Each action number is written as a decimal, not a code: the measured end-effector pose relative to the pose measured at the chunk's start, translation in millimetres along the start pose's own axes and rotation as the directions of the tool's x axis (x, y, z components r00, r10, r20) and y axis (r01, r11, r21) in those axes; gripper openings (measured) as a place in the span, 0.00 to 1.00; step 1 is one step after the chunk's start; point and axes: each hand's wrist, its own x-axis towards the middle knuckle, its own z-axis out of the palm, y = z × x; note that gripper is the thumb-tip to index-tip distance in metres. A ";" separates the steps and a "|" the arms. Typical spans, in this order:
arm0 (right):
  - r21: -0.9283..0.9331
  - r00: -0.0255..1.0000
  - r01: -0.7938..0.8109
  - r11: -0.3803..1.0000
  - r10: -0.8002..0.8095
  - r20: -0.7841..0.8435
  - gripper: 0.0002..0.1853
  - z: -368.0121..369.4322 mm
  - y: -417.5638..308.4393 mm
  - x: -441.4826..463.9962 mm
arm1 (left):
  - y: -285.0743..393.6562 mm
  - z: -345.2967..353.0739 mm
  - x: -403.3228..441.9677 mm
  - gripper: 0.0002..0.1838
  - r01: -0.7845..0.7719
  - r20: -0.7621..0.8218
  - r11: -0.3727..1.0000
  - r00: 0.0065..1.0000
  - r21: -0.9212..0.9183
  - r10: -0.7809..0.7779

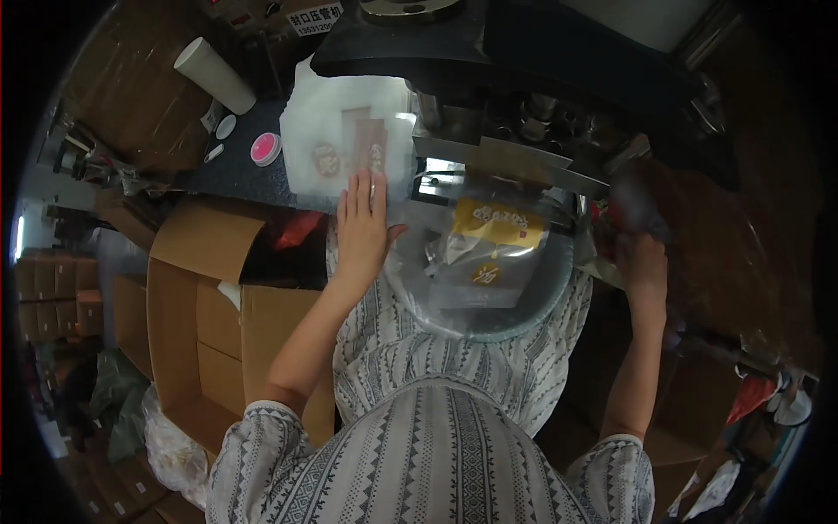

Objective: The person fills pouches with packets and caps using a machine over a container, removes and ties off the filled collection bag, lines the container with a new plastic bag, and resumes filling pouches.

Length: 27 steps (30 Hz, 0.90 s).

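My left hand (362,229) lies with its fingers stretched out on the lower edge of a stack of clear printed plastic bags (319,122). In front of my lap is a round translucent tray (419,297). Printed plastic bags with a yellow band (497,229) lie in it, below the metal head of a black press machine (506,153). My right hand (644,266) is raised at the right side of the machine, beside a blurred dark shape. Its fingers are partly hidden and smeared, so I cannot make out their grip.
An open cardboard box (196,349) stands at my left. A round pink-topped container (265,148) and a tilted white paper cup (214,74) are on the dark bench (249,188). Crumpled clear plastic (175,441) lies at lower left, and stacked cartons (48,284) stand farther off.
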 end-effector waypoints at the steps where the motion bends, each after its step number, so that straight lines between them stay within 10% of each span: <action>1: 0.002 1.000 -0.002 1.000 0.002 0.001 0.10 -1.5 -3.5 -1.3 | -1.9 -8.2 -4.3 0.35 0.009 -0.011 1.000 1.000 -0.028 -0.009; 4: 0.068 0.991 0.089 0.994 -0.081 -0.110 0.09 -12.5 -12.6 -9.0 | -13.3 -29.4 -9.5 0.15 0.120 -0.073 0.985 0.989 -0.124 -0.129; 10: 0.414 0.987 0.042 0.909 0.025 -0.156 0.10 -29.9 -27.2 -19.7 | -7.3 -46.3 -20.7 0.08 0.195 -0.131 0.947 0.963 -0.257 -0.234; 12: 0.730 0.975 0.169 0.662 -0.221 -0.025 0.12 -32.0 -55.7 -29.1 | 20.4 -68.4 -15.7 0.08 0.134 -0.135 0.944 0.974 -0.301 -0.182; 14: 0.533 0.842 0.524 0.664 -0.497 -0.209 0.13 -28.2 -87.7 -33.2 | 39.8 -80.2 -11.5 0.09 0.016 -0.167 0.935 0.983 -0.354 -0.080; 19: 0.646 0.806 0.502 0.574 -0.582 -0.109 0.13 -17.0 -115.0 -33.6 | 56.8 -87.2 -10.3 0.08 -0.076 -0.013 0.853 0.997 -0.517 0.081; 24: 0.864 0.863 0.100 0.493 -0.475 0.171 0.13 -5.0 -107.0 -30.6 | 72.3 -57.7 -7.6 0.07 0.050 0.235 0.670 0.953 -0.740 0.189; 27: 0.874 0.900 0.172 0.454 -0.434 0.049 0.12 1.1 -100.3 -29.6 | 84.7 -47.7 1.4 0.08 0.113 0.254 0.562 0.950 -0.819 0.180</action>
